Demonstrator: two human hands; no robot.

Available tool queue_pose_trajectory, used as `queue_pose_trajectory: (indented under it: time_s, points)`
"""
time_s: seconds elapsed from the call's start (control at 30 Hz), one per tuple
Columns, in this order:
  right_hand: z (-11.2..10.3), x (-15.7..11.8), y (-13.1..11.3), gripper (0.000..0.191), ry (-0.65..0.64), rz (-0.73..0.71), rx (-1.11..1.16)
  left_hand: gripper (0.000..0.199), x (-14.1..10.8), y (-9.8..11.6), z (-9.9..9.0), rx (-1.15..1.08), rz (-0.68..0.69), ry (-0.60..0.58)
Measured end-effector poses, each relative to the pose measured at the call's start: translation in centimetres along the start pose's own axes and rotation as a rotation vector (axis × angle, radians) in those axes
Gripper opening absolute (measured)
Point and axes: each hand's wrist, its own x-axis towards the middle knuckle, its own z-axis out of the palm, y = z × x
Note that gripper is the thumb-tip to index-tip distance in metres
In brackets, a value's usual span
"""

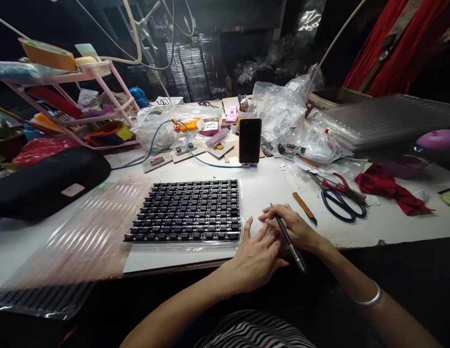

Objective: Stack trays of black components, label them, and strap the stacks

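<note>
My right hand is closed round a dark slim pen, its thin end pointing up and away from me and its thick end toward my lap. My left hand lies at the table's front edge with its fingers stretched out, their tips close under my right fingers. Whether anything small lies between the two hands cannot be made out. Just left of them, a clear plastic tray carries rows of small black circuit modules. A wood-handled blade rests right of my right hand.
Dark-handled scissors and red-handled pliers lie to the right, near a red cloth. A phone stands behind the tray, joined to a blue cable. Ribbed clear trays overhang the table edge at left, below a black case.
</note>
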Motion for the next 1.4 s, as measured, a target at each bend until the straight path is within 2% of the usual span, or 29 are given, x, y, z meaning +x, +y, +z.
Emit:
queue_pose_trajectory:
  time_s: [0.13,0.23,0.3,0.4,0.43,0.5,0.57,0.63,0.73,0.8,0.93,1.0,1.17,1.3,1.4]
  points:
    - [0.4,0.2,1.0,0.016,0.015,0.029,0.055,0.035,-0.3,-1.4,-0.3,0.002,-0.072,0.046]
    - [0.3,0.1,0.9,0.017,0.051,0.061,0.129,0.042,-0.7,-2.2,-0.4,0.021,-0.059,-0.024]
    - [0.0,-0.1,0.5,0.018,0.176,0.107,0.239,0.048,-0.9,-2.2,0.0,0.061,-0.072,-0.038]
    - [-0.2,-0.4,0.0,0.031,0.420,0.197,0.502,0.058,-0.9,-1.5,0.9,0.157,-0.132,-0.004]
    - [-0.2,-0.6,-0.1,0.034,0.451,0.244,0.586,0.061,-0.8,-1.2,1.3,0.192,-0.145,0.011]
    - [0.2,-0.8,-0.3,0.033,0.408,0.338,0.687,0.063,-0.7,-0.6,2.1,0.262,-0.157,0.043]
    - [0.7,-1.0,-0.5,0.026,0.295,0.357,0.674,0.062,-0.7,-0.2,2.8,0.329,-0.168,0.084]
    - [1.2,-1.2,-0.8,0.024,0.203,0.280,0.526,0.060,-1.0,0.0,3.1,0.373,-0.176,0.118]
    - [1.4,-1.4,-1.2,0.020,0.143,0.146,0.209,0.058,-1.8,-0.3,3.0,0.374,-0.141,0.123]
    - [1.3,-1.6,-1.3,0.020,0.127,0.121,0.098,0.054,-2.4,-0.7,2.6,0.357,-0.120,0.112]
    - [1.1,-1.8,-1.3,0.020,0.108,0.161,0.096,0.053,-3.0,-1.4,2.2,0.355,-0.154,0.134]
    - [1.2,-1.6,-1.4,0.019,0.112,0.190,0.185,0.055,-3.1,-1.5,2.3,0.360,-0.180,0.151]
    - [1.4,0.2,-2.0,0.015,0.222,0.278,0.474,0.058,-3.2,-1.6,2.6,0.353,-0.195,0.167]
    - [2.0,1.7,-1.8,0.013,0.171,0.276,0.383,0.058,-3.3,-1.7,2.6,0.352,-0.190,0.181]
    - [2.5,1.8,-1.5,0.011,0.176,0.243,0.283,0.059,-3.4,-1.9,2.7,0.354,-0.176,0.179]
